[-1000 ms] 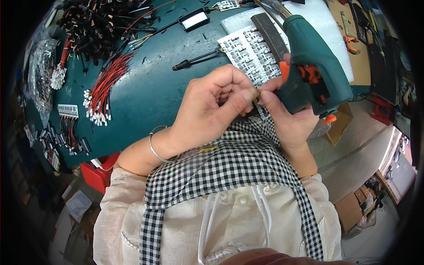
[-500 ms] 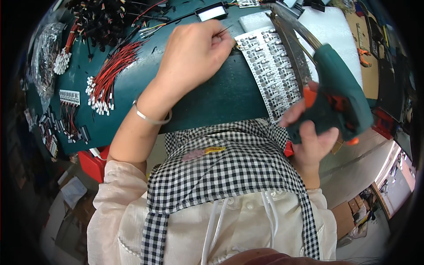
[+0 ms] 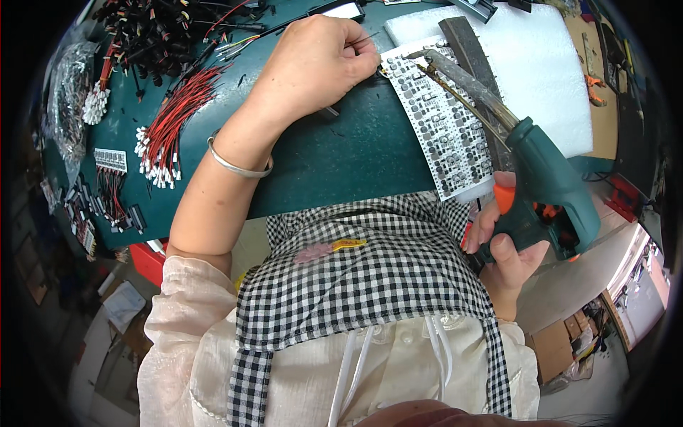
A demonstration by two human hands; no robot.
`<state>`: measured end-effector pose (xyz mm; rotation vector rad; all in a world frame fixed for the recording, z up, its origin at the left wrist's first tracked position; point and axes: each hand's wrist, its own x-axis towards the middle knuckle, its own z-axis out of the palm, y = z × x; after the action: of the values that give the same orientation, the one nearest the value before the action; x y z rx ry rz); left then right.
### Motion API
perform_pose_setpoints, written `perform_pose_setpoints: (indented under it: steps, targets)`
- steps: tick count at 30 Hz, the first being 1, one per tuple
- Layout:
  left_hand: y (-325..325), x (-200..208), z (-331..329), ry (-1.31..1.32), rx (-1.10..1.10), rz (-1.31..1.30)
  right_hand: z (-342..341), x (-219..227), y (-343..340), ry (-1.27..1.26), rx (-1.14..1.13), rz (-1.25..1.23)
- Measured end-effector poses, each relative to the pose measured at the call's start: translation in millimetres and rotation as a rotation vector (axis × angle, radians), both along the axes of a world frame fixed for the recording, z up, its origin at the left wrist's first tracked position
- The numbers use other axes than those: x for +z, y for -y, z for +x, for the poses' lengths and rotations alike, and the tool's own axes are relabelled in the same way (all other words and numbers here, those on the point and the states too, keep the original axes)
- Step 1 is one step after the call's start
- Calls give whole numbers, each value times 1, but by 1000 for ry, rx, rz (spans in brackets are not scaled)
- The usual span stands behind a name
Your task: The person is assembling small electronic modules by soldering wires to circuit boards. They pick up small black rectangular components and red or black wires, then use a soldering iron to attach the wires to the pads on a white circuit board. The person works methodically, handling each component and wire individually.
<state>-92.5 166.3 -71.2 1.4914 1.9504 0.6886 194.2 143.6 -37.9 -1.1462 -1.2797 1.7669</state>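
My right hand (image 3: pixel 504 245) is wrapped round the handle of a green soldering gun (image 3: pixel 558 181) with an orange trigger. The gun's metal tip and thin guide tube reach left over the upper part of a white circuit board panel (image 3: pixel 442 139), which is covered with rows of small components. Whether the tip touches the panel, I cannot tell. At the panel's upper left corner my left hand (image 3: pixel 313 64) pinches a thin dark wire (image 3: pixel 368 37) between thumb and fingertips. Along the panel's right side lies a dark flat bar (image 3: pixel 468 53).
White foam (image 3: pixel 551 71) lies under and beside the panel. To the left are a bundle of red wires (image 3: pixel 188 99) with white connectors, a heap of black cables (image 3: pixel 153 32), a small wired board (image 3: pixel 110 160) and a clear plastic bag (image 3: pixel 71 107). Orange-handled pliers (image 3: pixel 595 91) rest at the right.
The soldering gun has come nearer to me, and its tip now hangs over the panel's upper part. More of the dark bar shows. My left hand has shifted slightly, still pinching.
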Motion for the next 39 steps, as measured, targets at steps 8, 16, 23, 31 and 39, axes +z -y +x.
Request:
perform_pose_setpoints:
  steps: [8,16,23,31,39]
  targets:
    - [1,4,1,-6,9,-44,-5,-3,-2,-40,109,-52]
    - [3,-8,-2,-6,-8,58,-11,-9,1,-37,59,-88]
    - [-8,33,10,306,139,-324,-11,-12,0,-42,79,-91]
    - [-7,36,11,299,151,-295,-11,-13,1,-33,80,-61]
    - [-6,40,11,308,137,-261,-7,1,-9,-75,-2,-25]
